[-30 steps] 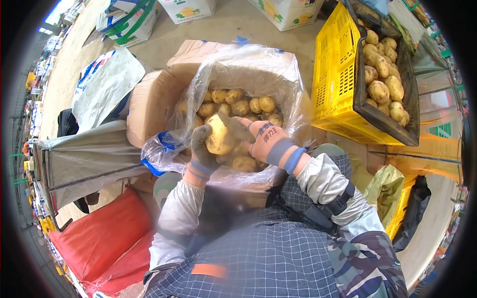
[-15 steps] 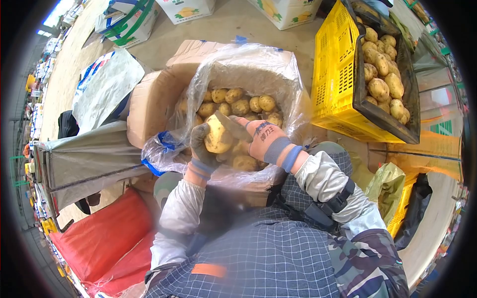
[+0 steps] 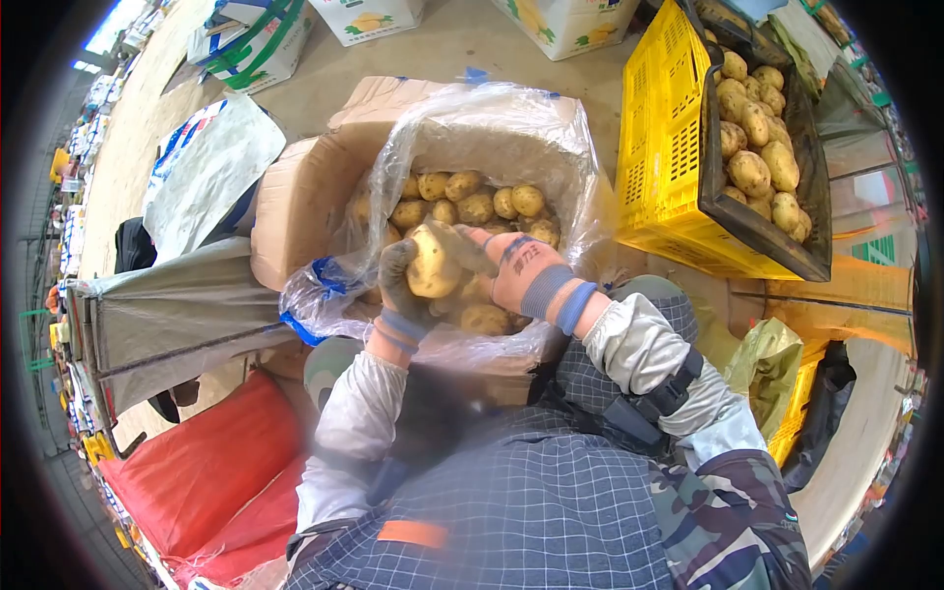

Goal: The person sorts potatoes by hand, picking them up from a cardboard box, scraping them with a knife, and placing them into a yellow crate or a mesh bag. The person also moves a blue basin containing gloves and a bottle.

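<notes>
A large yellow potato [image 3: 433, 264] is held in my left hand [image 3: 399, 285], which wears a dark, soiled glove and wraps round the potato's left side. My right hand [image 3: 519, 267], in an orange-pink glove with a grey-blue cuff, reaches across from the right. Its darkened fingers are stretched out against or just beside the potato's upper right side; exact contact is hard to tell. Both hands are over an open cardboard box [image 3: 295, 202] lined with clear plastic [image 3: 580, 187]. Several loose potatoes [image 3: 476, 207] lie inside it, some hidden beneath the hands.
To the right, a yellow plastic crate [image 3: 669, 147] with a dark rim holds several potatoes. White printed cartons [image 3: 369, 18] stand at the back. A red sheet [image 3: 211, 467] lies at lower left, near a grey covered frame [image 3: 197, 310]. A greenish bag [image 3: 767, 369] sits at right.
My right hand has shifted slightly and its fingers look straighter beside the potato. The potato has turned a little in my left hand, which stays in nearly the same place.
</notes>
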Tool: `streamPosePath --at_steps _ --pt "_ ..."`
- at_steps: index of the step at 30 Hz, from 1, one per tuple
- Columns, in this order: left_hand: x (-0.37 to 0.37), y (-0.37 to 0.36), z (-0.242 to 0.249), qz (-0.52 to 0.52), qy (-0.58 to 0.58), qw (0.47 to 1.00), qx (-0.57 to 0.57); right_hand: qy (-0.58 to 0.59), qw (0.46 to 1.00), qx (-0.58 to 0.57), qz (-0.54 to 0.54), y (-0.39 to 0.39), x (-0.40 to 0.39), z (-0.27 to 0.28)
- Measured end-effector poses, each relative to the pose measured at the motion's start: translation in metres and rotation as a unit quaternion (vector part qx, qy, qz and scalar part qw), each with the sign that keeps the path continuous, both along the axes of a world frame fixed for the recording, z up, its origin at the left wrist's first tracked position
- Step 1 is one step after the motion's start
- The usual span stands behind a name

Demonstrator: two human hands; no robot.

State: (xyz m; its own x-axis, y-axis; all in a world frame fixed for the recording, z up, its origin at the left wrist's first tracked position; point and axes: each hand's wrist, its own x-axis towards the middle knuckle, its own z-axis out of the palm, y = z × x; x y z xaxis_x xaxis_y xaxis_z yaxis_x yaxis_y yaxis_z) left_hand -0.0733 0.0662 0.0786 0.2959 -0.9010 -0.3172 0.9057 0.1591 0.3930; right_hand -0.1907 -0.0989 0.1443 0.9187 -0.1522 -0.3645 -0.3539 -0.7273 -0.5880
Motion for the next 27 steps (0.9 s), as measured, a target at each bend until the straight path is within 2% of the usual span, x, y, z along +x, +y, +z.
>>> streamPosePath --at_steps 2,4,6,9,10,13,16,19,22,25,27 --pt "-0.007 -0.003 -0.005 0.062 -0.005 0.996 0.066 0.012 1.0 -0.007 0.004 0.002 0.002 -0.005" --pt "-0.01 -0.005 -0.007 0.064 -0.008 0.996 0.06 -0.004 1.0 -0.003 -0.017 0.004 0.0 -0.018" --pt "-0.004 -0.007 -0.003 0.008 -0.015 1.0 -0.018 -0.056 0.996 0.012 -0.062 0.006 -0.002 -0.033" --pt "-0.009 -0.01 0.01 0.079 0.0 0.997 0.015 -0.029 0.992 0.002 -0.12 -0.01 0.001 -0.014" --pt "-0.009 -0.01 0.01 0.078 -0.003 0.997 0.02 -0.043 0.994 -0.06 -0.082 -0.007 -0.001 -0.018" --pt "-0.005 -0.008 0.007 0.072 -0.015 0.997 0.025 -0.053 0.992 -0.108 -0.024 -0.002 -0.005 -0.02" --pt "-0.003 -0.006 0.001 0.068 -0.038 0.996 0.034 -0.076 0.982 -0.17 -0.028 0.0 0.0 -0.024" --pt "-0.005 -0.006 0.001 0.075 -0.053 0.993 0.07 -0.027 0.975 -0.218 -0.033 -0.001 0.006 -0.013" --pt "-0.005 -0.004 -0.002 0.071 -0.024 0.996 0.043 0.099 0.972 -0.21 -0.024 -0.015 0.02 -0.025" --pt "-0.012 -0.001 -0.002 0.042 -0.003 0.999 0.019 0.105 0.985 -0.121 -0.061 -0.027 0.015 -0.034" --pt "-0.003 0.001 -0.003 0.03 -0.057 0.997 0.038 0.017 0.989 -0.081 -0.122 -0.034 0.014 -0.038"
